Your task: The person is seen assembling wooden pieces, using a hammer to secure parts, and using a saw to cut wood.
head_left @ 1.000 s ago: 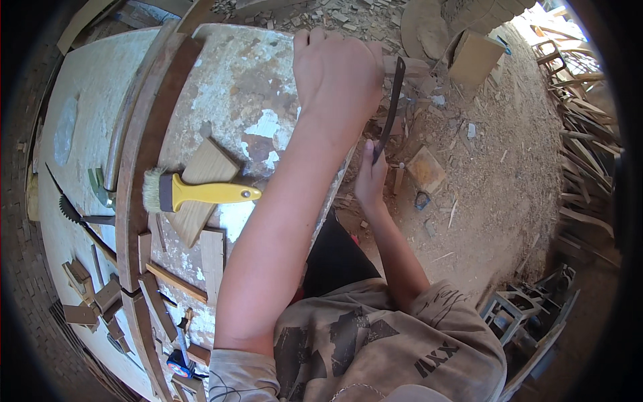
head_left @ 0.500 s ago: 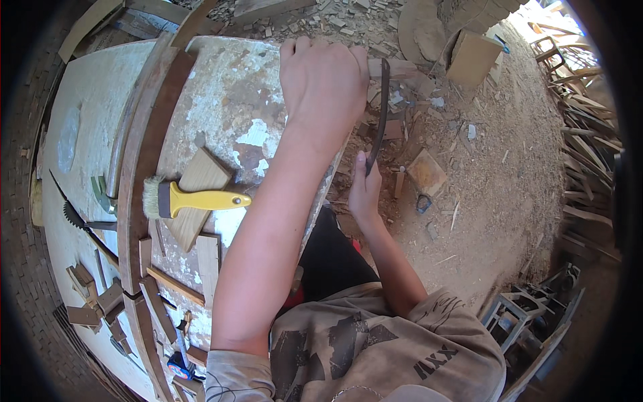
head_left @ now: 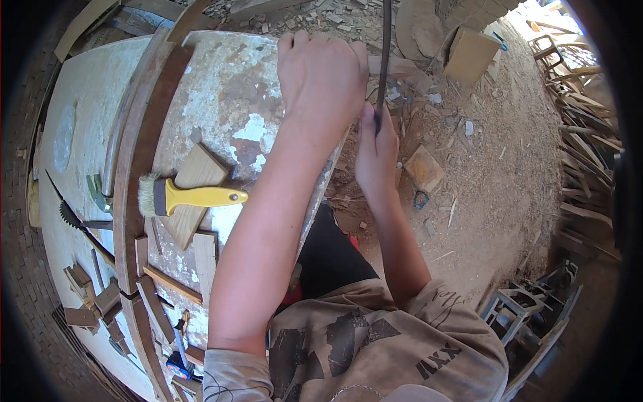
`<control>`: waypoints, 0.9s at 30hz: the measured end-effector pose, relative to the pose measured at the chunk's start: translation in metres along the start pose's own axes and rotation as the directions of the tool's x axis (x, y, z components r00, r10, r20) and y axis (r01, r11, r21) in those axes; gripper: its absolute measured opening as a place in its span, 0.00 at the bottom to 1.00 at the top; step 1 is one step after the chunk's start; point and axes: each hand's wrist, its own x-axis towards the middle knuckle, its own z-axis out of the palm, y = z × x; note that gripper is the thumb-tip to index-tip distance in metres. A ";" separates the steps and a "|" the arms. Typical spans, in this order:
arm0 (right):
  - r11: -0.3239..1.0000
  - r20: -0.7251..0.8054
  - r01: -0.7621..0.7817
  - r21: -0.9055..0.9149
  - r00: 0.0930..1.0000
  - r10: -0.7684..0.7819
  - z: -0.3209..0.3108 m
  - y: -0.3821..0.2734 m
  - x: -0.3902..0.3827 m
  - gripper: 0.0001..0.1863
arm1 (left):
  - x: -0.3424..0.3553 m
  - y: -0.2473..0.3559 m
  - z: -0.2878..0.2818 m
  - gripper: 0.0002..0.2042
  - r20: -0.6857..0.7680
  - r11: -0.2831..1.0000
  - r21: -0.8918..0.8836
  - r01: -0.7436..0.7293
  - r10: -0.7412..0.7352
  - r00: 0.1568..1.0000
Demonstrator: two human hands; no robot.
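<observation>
My left hand (head_left: pixel 323 74) is closed, knuckles up, at the far right edge of the workbench (head_left: pixel 221 67). From under it a pale wood piece (head_left: pixel 394 65) juts out past the edge; the curled fingertips are hidden. My right hand (head_left: pixel 377 151), just below and to the right of the left, grips a long, thin, dark blade-like tool (head_left: pixel 385 60). It stands nearly edge-on, so its exact kind is unclear, and it crosses in front of the jutting wood. Left of my left forearm, a yellow-handled paintbrush (head_left: pixel 201 196) rests on a wooden block (head_left: pixel 204 167).
A raised wooden beam (head_left: pixel 134 147) runs along the bench. Beyond it lie a dark, toothed, saw-like tool (head_left: pixel 70 213) and wood offcuts (head_left: pixel 107 298). A blue tape measure (head_left: pixel 177 366) lies at lower left. Wood scraps and a small tan board (head_left: pixel 424 169) litter the dusty floor.
My right hand has moved away from my body, up close beside the left hand, pushing the dark tool farther forward. My left hand has stayed almost in place.
</observation>
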 end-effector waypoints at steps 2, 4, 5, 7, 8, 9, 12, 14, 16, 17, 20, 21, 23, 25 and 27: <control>1.000 -0.002 0.028 -0.006 1.000 -0.028 0.002 -0.004 0.010 0.20 | -0.002 0.000 -0.001 0.10 0.002 1.000 0.004 0.002 -0.002 1.000; 0.998 -0.006 0.059 -0.017 0.998 -0.059 0.003 -0.003 0.013 0.20 | -0.002 0.000 -0.002 0.11 0.000 1.000 0.004 0.004 -0.004 1.000; 0.999 -0.017 0.049 -0.003 0.999 -0.049 0.006 -0.001 0.012 0.19 | -0.001 0.001 -0.002 0.11 0.005 1.000 -0.008 0.012 -0.012 1.000; 0.999 -0.025 0.038 0.011 0.999 -0.038 0.011 0.007 0.006 0.19 | -0.002 0.001 -0.003 0.11 0.012 1.000 -0.021 0.023 -0.023 1.000; 0.999 -0.008 0.031 0.038 1.000 -0.030 0.016 0.017 0.001 0.19 | -0.002 0.000 -0.002 0.12 0.009 0.999 -0.015 0.029 -0.029 1.000; 0.998 0.003 0.022 0.060 1.000 -0.022 0.020 0.029 -0.003 0.19 | -0.001 0.000 0.000 0.12 0.005 0.999 -0.015 0.031 -0.031 0.999; 0.997 0.006 0.026 0.067 1.000 -0.027 0.031 0.079 -0.028 0.18 | 0.000 0.002 0.001 0.13 0.002 1.000 -0.013 0.021 -0.021 1.000; 0.999 0.001 0.016 0.049 1.000 -0.016 0.032 0.098 -0.044 0.18 | 0.000 0.003 0.002 0.13 0.002 0.999 -0.022 0.028 -0.028 1.000; 0.999 0.001 0.003 0.035 1.000 -0.003 0.031 0.086 -0.041 0.18 | 0.000 0.003 0.002 0.13 0.005 0.999 -0.025 0.038 -0.038 0.999; 0.999 -0.010 0.013 0.031 1.000 -0.012 0.029 0.080 -0.030 0.17 | 0.001 0.004 0.004 0.13 0.000 0.997 -0.047 0.053 -0.053 0.999; 0.997 -0.015 0.059 0.050 0.998 -0.058 0.020 0.017 0.011 0.17 | -0.003 -0.001 -0.001 0.11 -0.011 0.998 -0.046 0.046 -0.046 0.999; 0.993 -0.019 0.097 0.068 0.995 -0.095 0.017 0.006 0.021 0.16 | -0.002 -0.001 -0.002 0.10 -0.021 0.999 -0.029 0.018 -0.018 1.000; 0.990 -0.024 0.120 0.068 0.993 -0.118 0.018 0.012 0.021 0.16 | -0.003 0.000 -0.004 0.09 -0.025 0.999 -0.032 0.013 -0.014 1.000; 0.987 -0.024 0.147 0.070 0.989 -0.146 0.023 0.034 0.014 0.16 | -0.002 -0.001 -0.003 0.08 -0.032 0.999 -0.033 0.014 -0.015 0.999; 0.998 0.025 0.066 0.020 0.997 -0.067 0.030 0.080 -0.011 0.16 | -0.001 0.001 0.002 0.07 -0.017 0.999 -0.027 0.026 -0.026 1.000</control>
